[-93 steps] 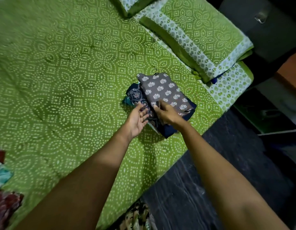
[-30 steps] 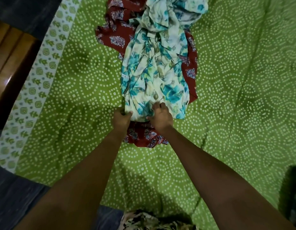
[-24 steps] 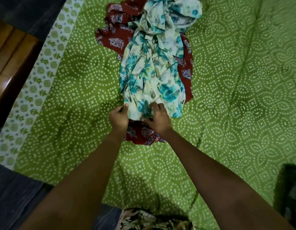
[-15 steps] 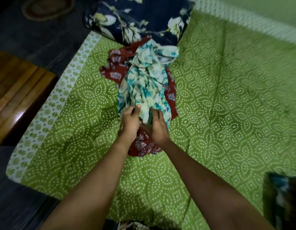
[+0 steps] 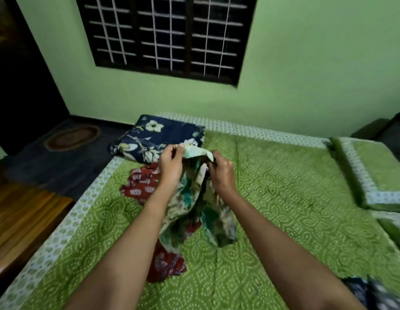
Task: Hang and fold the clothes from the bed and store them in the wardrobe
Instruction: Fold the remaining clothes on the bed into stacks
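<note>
Both hands are raised over the bed (image 5: pixel 284 198), close together.

My left hand (image 5: pixel 171 163) pinches the top edge of the teal-flowered garment (image 5: pixel 194 204) between thumb and curled fingers. My right hand (image 5: pixel 220 173), just to the right of it, grips the same edge with its fingers curled into the cloth. A short span of pale fabric bridges the two hands.

The garment hangs down from both hands, between my forearms. Its lower end is bunched on the green sheet below my wrists. It is crumpled, not folded.

The red printed garment (image 5: pixel 140 189) lies on the bed below and to the left of my left hand. More of it shows under my left forearm, nearer to me. The teal-flowered garment drapes over its middle.

The navy flowered pillow (image 5: pixel 154 137) sits beyond my left hand, at the far left corner of the bed, just beside the red garment.

A green pillow (image 5: pixel 373 171) lies well to the right of my right hand.

A pile of dark printed clothes (image 5: pixel 378 294) lies on the bed under my right forearm, at the near right. It is blurred, so I cannot tell how it is folded.

A wooden surface (image 5: pixel 20 215) stands left of my left arm, beside the bed. An oval mat (image 5: pixel 72 137) lies on the dark floor, beyond and left of my left hand.

A barred window (image 5: pixel 167 34) is set in the green wall, ahead of and above both hands.
</note>
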Tool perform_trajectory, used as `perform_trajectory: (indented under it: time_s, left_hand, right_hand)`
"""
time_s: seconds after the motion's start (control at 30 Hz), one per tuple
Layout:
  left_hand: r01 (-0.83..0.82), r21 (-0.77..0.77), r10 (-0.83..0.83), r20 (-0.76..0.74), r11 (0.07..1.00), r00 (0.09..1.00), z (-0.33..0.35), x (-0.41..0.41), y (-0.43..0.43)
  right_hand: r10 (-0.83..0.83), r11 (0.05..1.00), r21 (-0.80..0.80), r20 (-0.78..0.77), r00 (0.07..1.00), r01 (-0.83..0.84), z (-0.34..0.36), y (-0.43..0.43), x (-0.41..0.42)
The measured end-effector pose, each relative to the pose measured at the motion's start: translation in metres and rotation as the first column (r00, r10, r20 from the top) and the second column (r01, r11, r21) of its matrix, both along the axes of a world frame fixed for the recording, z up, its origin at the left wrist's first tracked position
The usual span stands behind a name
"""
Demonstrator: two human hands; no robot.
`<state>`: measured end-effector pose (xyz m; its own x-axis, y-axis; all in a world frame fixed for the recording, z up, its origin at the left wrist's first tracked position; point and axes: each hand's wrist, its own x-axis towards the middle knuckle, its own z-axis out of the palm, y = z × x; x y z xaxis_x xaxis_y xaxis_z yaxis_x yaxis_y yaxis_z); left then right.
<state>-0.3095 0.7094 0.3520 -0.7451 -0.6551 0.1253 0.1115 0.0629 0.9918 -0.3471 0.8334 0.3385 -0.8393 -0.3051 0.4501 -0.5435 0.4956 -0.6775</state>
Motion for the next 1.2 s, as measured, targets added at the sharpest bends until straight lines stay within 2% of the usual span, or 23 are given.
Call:
perform_trajectory:
  time_s: [0.1, 0.2, 0.27, 0.37, 0.4, 0.47, 0.53, 0.6, 0.67, 0.77, 0.83, 0.9, 0.97, 1.0, 1.1, 1.2]
  left_hand:
    - [0.065, -0.032, -0.068, -0.101, 0.997, 0.992, 0.038, 0.000, 0.023]
    - [0.093, -0.150, -0.107, -0.089, 0.984, 0.990, 0.060, -0.002, 0.036]
    - [0.071, -0.227, -0.092, -0.083, 0.971, 0.992, 0.072, -0.001, 0.043]
    - [-0.061, -0.373, 0.010, -0.136, 0.926, 0.991, 0.089, -0.003, 0.046]
    - [-0.047, -0.387, -0.010, -0.144, 0.921, 0.990, 0.094, -0.004, 0.047]
    - [0.097, -0.334, -0.142, -0.112, 0.938, 0.984, 0.105, -0.006, 0.050]
    - [0.227, -0.215, -0.253, -0.104, 0.950, 0.962, 0.113, -0.005, 0.057]
    - [0.249, -0.140, -0.267, -0.130, 0.958, 0.955, 0.120, -0.006, 0.065]
    - [0.227, -0.159, -0.252, -0.158, 0.961, 0.955, 0.124, -0.008, 0.071]
    - [0.246, -0.181, -0.277, -0.167, 0.952, 0.946, 0.124, -0.013, 0.076]
    - [0.240, -0.084, -0.253, -0.205, 0.967, 0.946, 0.126, -0.015, 0.078]
    - [0.258, 0.083, -0.230, -0.255, 0.963, 0.939, 0.132, -0.016, 0.077]
    - [0.310, 0.154, -0.261, -0.275, 0.938, 0.925, 0.139, -0.016, 0.072]
    - [0.330, 0.148, -0.283, -0.269, 0.932, 0.921, 0.142, -0.015, 0.069]
    - [0.324, 0.044, -0.313, -0.173, 0.945, 0.934, 0.147, -0.011, 0.059]
    - [0.304, -0.087, -0.309, -0.053, 0.949, 0.950, 0.143, -0.007, 0.049]
  right_hand:
    - [-0.039, 0.997, -0.070, -0.060, 0.997, 0.035, 0.053, 0.019, -0.006]
    - [-0.058, 0.994, -0.103, -0.169, 0.984, 0.041, 0.096, 0.031, -0.010]
    - [-0.045, 0.994, -0.102, -0.222, 0.974, 0.022, 0.116, 0.039, -0.010]
    - [0.000, 0.997, -0.076, -0.240, 0.971, -0.018, 0.133, 0.053, -0.014]
    - [0.024, 0.998, -0.052, -0.240, 0.970, -0.037, 0.135, 0.058, -0.015]
    - [0.048, 0.999, 0.024, -0.256, 0.965, -0.043, 0.136, 0.067, -0.020]
    - [0.022, 0.998, 0.065, -0.251, 0.968, -0.005, 0.138, 0.075, -0.025]
    - [-0.034, 0.996, 0.068, -0.237, 0.971, 0.051, 0.142, 0.084, -0.030]
    - [-0.054, 0.994, 0.078, -0.221, 0.974, 0.073, 0.146, 0.092, -0.034]
    - [0.004, 0.998, 0.067, -0.156, 0.988, 0.007, 0.151, 0.101, -0.037]
    - [0.094, 0.994, 0.068, -0.083, 0.992, -0.088, 0.156, 0.105, -0.034]
    - [0.171, 0.970, 0.175, 0.013, 0.985, -0.171, 0.155, 0.108, -0.035]
    - [0.190, 0.936, 0.284, 0.090, 0.978, -0.208, 0.147, 0.106, -0.037]
    - [0.159, 0.943, 0.278, 0.102, 0.982, -0.181, 0.142, 0.105, -0.038]
    - [0.024, 0.993, 0.113, 0.072, 0.997, -0.032, 0.136, 0.098, -0.043]
    - [0.039, 0.997, 0.062, -0.009, 0.999, -0.039, 0.141, 0.086, -0.035]
